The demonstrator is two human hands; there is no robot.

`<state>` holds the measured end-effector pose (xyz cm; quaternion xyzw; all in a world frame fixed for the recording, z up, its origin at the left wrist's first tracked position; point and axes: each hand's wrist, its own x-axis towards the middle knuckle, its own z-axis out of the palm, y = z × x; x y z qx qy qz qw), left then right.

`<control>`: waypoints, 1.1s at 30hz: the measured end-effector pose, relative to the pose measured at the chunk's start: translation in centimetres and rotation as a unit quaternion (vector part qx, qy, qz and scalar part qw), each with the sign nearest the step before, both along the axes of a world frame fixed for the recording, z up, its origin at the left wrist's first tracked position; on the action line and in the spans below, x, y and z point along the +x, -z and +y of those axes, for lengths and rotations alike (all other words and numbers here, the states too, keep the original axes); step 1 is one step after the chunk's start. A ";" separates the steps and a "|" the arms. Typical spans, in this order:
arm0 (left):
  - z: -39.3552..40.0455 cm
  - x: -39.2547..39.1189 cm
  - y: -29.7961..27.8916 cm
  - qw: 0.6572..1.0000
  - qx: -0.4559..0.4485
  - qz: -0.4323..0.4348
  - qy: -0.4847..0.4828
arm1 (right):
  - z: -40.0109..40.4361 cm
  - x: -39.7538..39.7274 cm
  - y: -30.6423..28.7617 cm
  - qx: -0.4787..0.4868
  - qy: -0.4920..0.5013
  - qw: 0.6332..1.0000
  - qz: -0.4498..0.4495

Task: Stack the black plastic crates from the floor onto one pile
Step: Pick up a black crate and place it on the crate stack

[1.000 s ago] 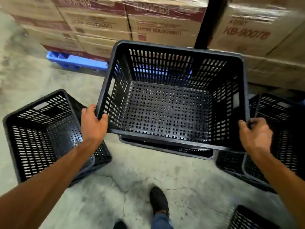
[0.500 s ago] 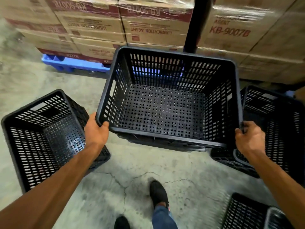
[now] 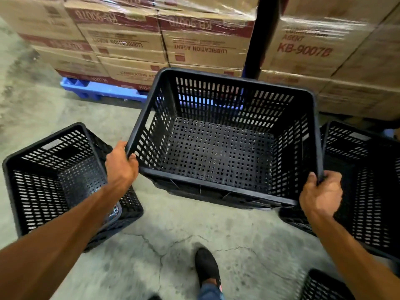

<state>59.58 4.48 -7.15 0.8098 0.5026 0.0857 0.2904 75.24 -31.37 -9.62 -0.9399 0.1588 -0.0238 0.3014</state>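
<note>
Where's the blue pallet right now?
In the head view, the blue pallet sits upper left on the floor, under the stacked cartons, partly hidden behind the held crate.

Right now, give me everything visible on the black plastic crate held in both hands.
The black slotted plastic crate in the middle is rectangular, open-topped and empty, with slotted walls, a perforated square-hole floor, a thick rim and a handle cutout in its left wall. It tilts slightly toward the camera. The left hand grips the near-left corner of the rim, the right hand the near-right corner. Another black crate rim shows just beneath it; whether they touch is unclear.
</note>
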 end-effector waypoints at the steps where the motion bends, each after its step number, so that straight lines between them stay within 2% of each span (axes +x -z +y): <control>1: 0.1 0.5 -0.1 1.000 0.004 0.003 0.001 | 0.2 0.4 0.2 0.004 0.005 1.000 -0.009; 6: -0.2 0.6 1.0 1.000 0.002 0.002 -0.010 | 0.0 1.9 0.5 -0.004 0.001 1.000 -0.003; 21: -0.7 -2.8 0.7 0.999 -0.012 0.015 0.041 | -1.7 0.5 -0.8 -0.037 -0.045 0.997 0.046; 33: -0.4 -2.9 1.2 0.993 -0.007 0.100 0.066 | -2.2 1.8 0.0 -0.080 -0.104 0.991 0.017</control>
